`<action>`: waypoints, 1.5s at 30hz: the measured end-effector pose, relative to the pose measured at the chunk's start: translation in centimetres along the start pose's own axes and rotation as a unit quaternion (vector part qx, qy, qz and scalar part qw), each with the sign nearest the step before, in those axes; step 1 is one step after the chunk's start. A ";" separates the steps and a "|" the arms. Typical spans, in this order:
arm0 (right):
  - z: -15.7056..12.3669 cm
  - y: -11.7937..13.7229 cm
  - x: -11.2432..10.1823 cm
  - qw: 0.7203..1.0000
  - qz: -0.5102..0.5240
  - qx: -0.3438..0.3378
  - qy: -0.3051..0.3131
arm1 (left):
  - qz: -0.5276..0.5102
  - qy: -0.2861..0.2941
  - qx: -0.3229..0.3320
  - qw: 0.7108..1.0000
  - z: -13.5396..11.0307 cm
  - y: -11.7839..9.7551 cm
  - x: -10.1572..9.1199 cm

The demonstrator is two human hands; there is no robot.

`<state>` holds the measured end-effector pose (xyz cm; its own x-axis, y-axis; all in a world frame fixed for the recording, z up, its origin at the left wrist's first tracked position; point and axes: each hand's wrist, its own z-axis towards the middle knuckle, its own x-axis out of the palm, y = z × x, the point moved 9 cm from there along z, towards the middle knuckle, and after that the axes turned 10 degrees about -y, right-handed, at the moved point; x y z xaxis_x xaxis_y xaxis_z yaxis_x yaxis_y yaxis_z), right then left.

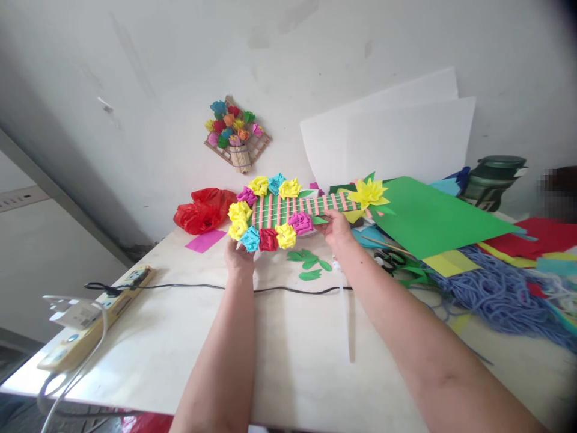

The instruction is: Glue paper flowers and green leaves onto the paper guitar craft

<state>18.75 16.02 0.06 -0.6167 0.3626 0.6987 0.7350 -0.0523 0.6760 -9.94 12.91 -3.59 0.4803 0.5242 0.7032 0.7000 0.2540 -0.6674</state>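
A guitar-shaped paper craft (pixel 270 210) is held up above the table, tilted towards me. Pink and green strips are woven across its middle, and yellow, blue, red and magenta paper flowers line its wide end. A large yellow flower (pixel 368 192) sits at the narrow end beside green leaves. My left hand (pixel 240 257) grips the wide end from below, its fingers mostly behind the flowers. My right hand (pixel 335 228) is closed on the lower edge of the neck. Several loose green paper leaves (pixel 310 264) lie below the craft, between my arms.
A translucent glue stick (pixel 345 325) lies by my right forearm. A black cord (pixel 288 290) crosses the table to a power strip (pixel 115 300). Red plastic (pixel 202 210) lies at the back left. Green paper (pixel 437 210), scissors (pixel 390 260), blue yarn (pixel 491 294) and a dark jar (pixel 493 182) crowd the right.
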 end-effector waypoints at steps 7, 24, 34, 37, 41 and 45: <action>0.3 0.5 0.7 0.997 -0.068 -0.005 0.038 | 0.007 0.088 0.027 0.996 -1.0 -2.2 1.5; 0.7 3.6 4.7 0.982 -0.148 0.004 0.117 | 0.026 0.149 -0.132 0.980 -1.1 -0.9 0.4; 2.1 3.9 5.1 0.967 -0.224 -0.001 0.122 | 0.018 0.167 -0.135 0.976 -1.8 -1.0 1.0; 2.4 4.1 5.5 0.962 -0.244 -0.013 0.125 | 0.011 0.172 -0.140 0.975 -1.9 -1.1 1.0; 2.7 4.2 5.8 0.954 -0.271 -0.017 0.123 | 0.060 0.166 -0.138 0.975 -1.4 -1.1 0.7; 2.4 4.0 6.2 0.947 -0.298 -0.014 0.119 | 0.152 0.175 -0.094 0.968 -0.5 -1.5 0.6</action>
<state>18.52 20.32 6.56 -0.9683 0.1158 0.2213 0.2303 0.0704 0.9706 -10.43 12.41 -1.98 0.8058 0.2349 0.5436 0.5664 -0.0375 -0.8233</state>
